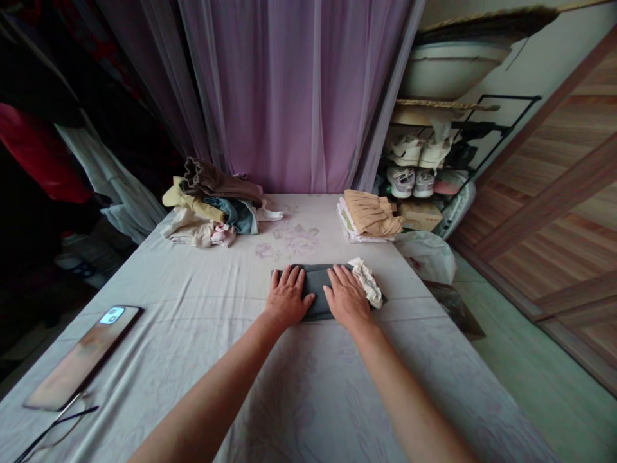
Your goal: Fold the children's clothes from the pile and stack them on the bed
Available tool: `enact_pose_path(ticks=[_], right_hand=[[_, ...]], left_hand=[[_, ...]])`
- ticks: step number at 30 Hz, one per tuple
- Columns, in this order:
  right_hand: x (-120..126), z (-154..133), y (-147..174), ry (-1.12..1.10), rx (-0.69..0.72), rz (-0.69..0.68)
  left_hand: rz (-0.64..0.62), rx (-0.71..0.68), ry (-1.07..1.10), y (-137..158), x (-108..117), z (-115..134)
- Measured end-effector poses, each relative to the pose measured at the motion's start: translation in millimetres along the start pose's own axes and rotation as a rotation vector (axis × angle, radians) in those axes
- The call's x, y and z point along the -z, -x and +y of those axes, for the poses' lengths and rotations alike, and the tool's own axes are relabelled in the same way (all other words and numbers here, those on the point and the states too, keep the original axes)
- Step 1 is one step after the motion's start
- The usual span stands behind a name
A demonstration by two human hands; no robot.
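Note:
A dark grey folded garment [315, 283] lies flat on the cloth-covered table [202, 360]. My left hand [288, 299] presses on its left part with the fingers spread. On its right part rests my right hand [348, 298], palm down, fingers stretched forward. A crumpled cream-white ruffled edge [366, 283] shows at the garment's right end, beside my right fingers. Whether this ruffle belongs to the same garment I cannot tell. Beyond, at the right, sits a stack of folded clothes with a tan pleated piece [371, 212] on top.
A loose heap of clothes [216, 206] lies at the far left of the table. Near the left edge are a phone [81, 360] and thin-framed glasses [58, 421]. A purple curtain [289, 96] hangs behind. A shoe rack [511, 128] stands at the right.

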State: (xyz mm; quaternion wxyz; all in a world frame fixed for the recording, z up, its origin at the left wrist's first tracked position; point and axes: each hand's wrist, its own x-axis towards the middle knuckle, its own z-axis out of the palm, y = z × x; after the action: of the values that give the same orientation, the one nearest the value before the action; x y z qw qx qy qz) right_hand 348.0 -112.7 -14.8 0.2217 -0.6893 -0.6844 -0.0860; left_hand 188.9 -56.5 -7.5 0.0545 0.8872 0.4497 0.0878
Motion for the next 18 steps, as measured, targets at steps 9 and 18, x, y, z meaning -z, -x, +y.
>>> enact_pose_path(ticks=[9,18], right_hand=[[-20,20,10,0.065,-0.016,-0.013],[-23,20,10,0.048,-0.033,0.003]], left_hand=[[-0.121,-0.068,0.098,-28,46,-70],[-0.416,-0.287,0.020,-73,77,-71]])
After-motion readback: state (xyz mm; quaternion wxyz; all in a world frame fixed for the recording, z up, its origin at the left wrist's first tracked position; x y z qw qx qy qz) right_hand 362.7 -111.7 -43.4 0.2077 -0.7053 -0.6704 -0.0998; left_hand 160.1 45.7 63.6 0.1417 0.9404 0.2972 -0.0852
